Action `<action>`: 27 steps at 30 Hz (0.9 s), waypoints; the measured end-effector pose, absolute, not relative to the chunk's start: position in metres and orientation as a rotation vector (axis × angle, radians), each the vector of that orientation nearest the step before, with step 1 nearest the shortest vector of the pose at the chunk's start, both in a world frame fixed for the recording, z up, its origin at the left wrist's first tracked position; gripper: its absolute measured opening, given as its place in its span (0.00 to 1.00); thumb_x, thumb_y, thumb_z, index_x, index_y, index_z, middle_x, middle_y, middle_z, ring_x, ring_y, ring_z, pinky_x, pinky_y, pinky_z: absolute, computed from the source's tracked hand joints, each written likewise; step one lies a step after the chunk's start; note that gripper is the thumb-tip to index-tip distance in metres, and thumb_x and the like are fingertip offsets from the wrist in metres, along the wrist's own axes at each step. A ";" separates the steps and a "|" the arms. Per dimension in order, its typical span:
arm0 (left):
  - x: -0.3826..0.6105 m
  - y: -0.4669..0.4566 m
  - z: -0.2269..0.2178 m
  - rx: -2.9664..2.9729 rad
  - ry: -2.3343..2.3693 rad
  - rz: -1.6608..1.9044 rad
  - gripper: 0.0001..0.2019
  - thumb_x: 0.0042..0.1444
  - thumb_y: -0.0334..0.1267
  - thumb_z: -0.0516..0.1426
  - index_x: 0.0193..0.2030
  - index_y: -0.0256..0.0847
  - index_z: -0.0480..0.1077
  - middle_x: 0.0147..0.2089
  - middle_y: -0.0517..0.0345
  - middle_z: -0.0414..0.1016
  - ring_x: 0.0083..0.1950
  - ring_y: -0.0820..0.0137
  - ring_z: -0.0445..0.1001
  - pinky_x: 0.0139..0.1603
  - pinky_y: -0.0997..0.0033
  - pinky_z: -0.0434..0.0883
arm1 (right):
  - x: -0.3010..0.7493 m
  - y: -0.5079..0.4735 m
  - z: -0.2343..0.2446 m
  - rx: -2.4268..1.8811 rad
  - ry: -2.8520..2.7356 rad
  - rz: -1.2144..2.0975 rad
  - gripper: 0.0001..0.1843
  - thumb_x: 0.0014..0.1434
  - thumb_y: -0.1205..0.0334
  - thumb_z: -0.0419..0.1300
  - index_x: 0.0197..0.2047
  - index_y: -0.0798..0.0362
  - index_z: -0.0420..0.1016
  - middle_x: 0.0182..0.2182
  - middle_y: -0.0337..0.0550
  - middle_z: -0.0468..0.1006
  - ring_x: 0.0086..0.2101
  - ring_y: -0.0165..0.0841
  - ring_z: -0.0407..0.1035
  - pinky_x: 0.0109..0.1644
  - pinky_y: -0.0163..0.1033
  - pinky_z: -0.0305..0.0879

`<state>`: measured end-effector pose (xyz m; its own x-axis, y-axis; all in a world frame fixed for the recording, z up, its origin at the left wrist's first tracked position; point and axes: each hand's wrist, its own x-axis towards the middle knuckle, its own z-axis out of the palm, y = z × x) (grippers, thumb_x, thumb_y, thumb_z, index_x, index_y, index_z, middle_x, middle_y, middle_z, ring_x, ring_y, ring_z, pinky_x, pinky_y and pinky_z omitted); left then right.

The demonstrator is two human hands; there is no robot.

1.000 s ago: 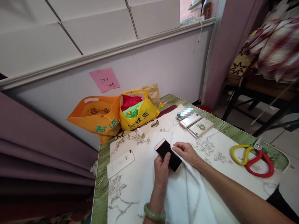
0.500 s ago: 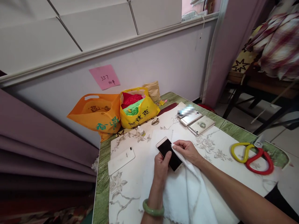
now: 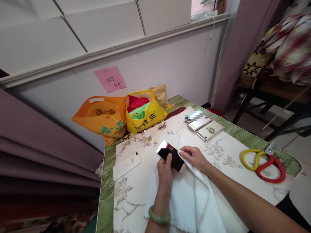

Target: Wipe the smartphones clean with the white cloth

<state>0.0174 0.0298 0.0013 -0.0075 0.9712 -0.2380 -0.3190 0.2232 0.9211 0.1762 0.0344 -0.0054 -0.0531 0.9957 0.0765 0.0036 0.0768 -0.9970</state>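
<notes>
My left hand [image 3: 165,171] grips a gold-edged phone with a dark screen [image 3: 170,154], thumb on the glass, holding it tilted above the table. My right hand [image 3: 195,157] pinches the edge of a white cloth [image 3: 191,197] right beside the phone's lower right side. The cloth spreads over the flowered table cover toward me. A green bangle sits on my left wrist.
A white phone [image 3: 126,161] lies face down at the left. Two more phones [image 3: 205,127] lie at the back right. Yellow and red scissors [image 3: 263,161] rest at the right. An orange bag [image 3: 102,119], a yellow bag [image 3: 143,113] and a small bottle [image 3: 147,135] stand by the wall.
My left hand has turned the phone toward flat and shifted it slightly left; its screen now reflects light. My right hand with the cloth has stayed nearly in place.
</notes>
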 end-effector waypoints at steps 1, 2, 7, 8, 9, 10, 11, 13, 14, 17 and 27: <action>0.017 0.031 0.000 0.749 1.140 1.255 0.21 0.49 0.52 0.65 0.41 0.36 0.73 0.29 0.62 0.73 0.26 0.77 0.67 0.25 0.78 0.62 | 0.176 0.034 -0.005 -1.141 -1.300 1.176 0.18 0.58 0.46 0.61 0.36 0.54 0.78 0.28 0.40 0.77 0.30 0.32 0.68 0.35 0.36 0.64; 0.017 0.032 -0.001 0.726 1.171 1.296 0.22 0.48 0.53 0.65 0.40 0.36 0.73 0.27 0.64 0.71 0.24 0.79 0.64 0.23 0.79 0.60 | 0.176 0.035 -0.006 -1.148 -1.303 1.169 0.18 0.58 0.46 0.61 0.36 0.54 0.78 0.28 0.40 0.77 0.30 0.32 0.68 0.35 0.36 0.64; 0.017 0.035 -0.001 0.645 1.213 1.388 0.22 0.46 0.55 0.66 0.36 0.36 0.72 0.23 0.67 0.67 0.20 0.81 0.60 0.20 0.79 0.57 | 0.176 0.036 -0.007 -1.142 -1.236 1.184 0.20 0.58 0.44 0.61 0.38 0.54 0.78 0.30 0.40 0.78 0.30 0.33 0.69 0.36 0.36 0.64; 0.017 0.035 -0.001 0.645 1.205 1.389 0.22 0.46 0.54 0.66 0.34 0.36 0.72 0.21 0.67 0.67 0.19 0.81 0.60 0.19 0.79 0.57 | 0.176 0.036 -0.007 -1.142 -1.216 1.182 0.20 0.58 0.44 0.61 0.38 0.54 0.78 0.30 0.40 0.78 0.30 0.32 0.68 0.35 0.36 0.64; 0.018 0.034 0.000 0.651 1.192 1.386 0.21 0.46 0.54 0.66 0.33 0.35 0.71 0.21 0.67 0.66 0.19 0.80 0.61 0.19 0.78 0.58 | 0.176 0.036 -0.007 -1.141 -1.196 1.178 0.20 0.57 0.43 0.61 0.38 0.54 0.78 0.29 0.40 0.77 0.29 0.32 0.68 0.34 0.36 0.64; 0.019 0.034 0.000 0.661 1.175 1.380 0.21 0.45 0.53 0.67 0.31 0.35 0.71 0.20 0.66 0.67 0.19 0.80 0.61 0.20 0.78 0.58 | 0.176 0.036 -0.006 -1.138 -1.178 1.174 0.21 0.57 0.43 0.61 0.38 0.54 0.78 0.29 0.40 0.77 0.29 0.32 0.68 0.34 0.35 0.63; 0.019 0.033 0.000 0.674 1.155 1.372 0.20 0.45 0.51 0.67 0.30 0.35 0.71 0.20 0.66 0.68 0.19 0.79 0.62 0.20 0.77 0.59 | 0.176 0.036 -0.006 -1.133 -1.158 1.173 0.21 0.57 0.43 0.61 0.38 0.54 0.78 0.29 0.40 0.77 0.29 0.32 0.67 0.34 0.35 0.63; 0.020 0.033 0.000 0.699 1.118 1.346 0.18 0.46 0.49 0.67 0.29 0.35 0.71 0.20 0.64 0.69 0.20 0.78 0.64 0.22 0.76 0.62 | 0.176 0.036 -0.005 -1.118 -1.110 1.182 0.21 0.57 0.43 0.62 0.38 0.54 0.78 0.29 0.40 0.77 0.29 0.31 0.67 0.35 0.35 0.64; 0.020 0.032 -0.001 0.710 1.100 1.330 0.17 0.47 0.49 0.67 0.29 0.35 0.71 0.20 0.63 0.70 0.20 0.77 0.65 0.23 0.76 0.63 | 0.176 0.036 -0.005 -1.114 -1.084 1.187 0.21 0.57 0.43 0.62 0.38 0.54 0.78 0.29 0.40 0.77 0.29 0.31 0.67 0.35 0.35 0.64; 0.020 0.031 -0.001 0.716 1.061 1.290 0.16 0.49 0.48 0.66 0.29 0.35 0.72 0.21 0.61 0.72 0.22 0.77 0.68 0.26 0.76 0.66 | 0.176 0.036 -0.004 -1.121 -1.030 1.186 0.21 0.56 0.43 0.63 0.37 0.54 0.77 0.29 0.40 0.76 0.30 0.32 0.67 0.35 0.36 0.64; 0.023 0.034 0.009 0.492 0.869 1.367 0.18 0.49 0.41 0.68 0.45 0.37 0.76 0.45 0.49 0.80 0.45 0.66 0.79 0.49 0.66 0.76 | 0.173 0.035 -0.006 -1.229 -1.259 1.049 0.20 0.58 0.43 0.61 0.28 0.53 0.72 0.21 0.33 0.63 0.23 0.26 0.54 0.26 0.33 0.52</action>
<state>0.0228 0.0339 0.0086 -0.0268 0.9688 -0.2462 -0.6339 0.1740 0.7536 0.1727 0.0345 -0.0063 0.0661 0.9930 0.0977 0.0830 0.0921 -0.9923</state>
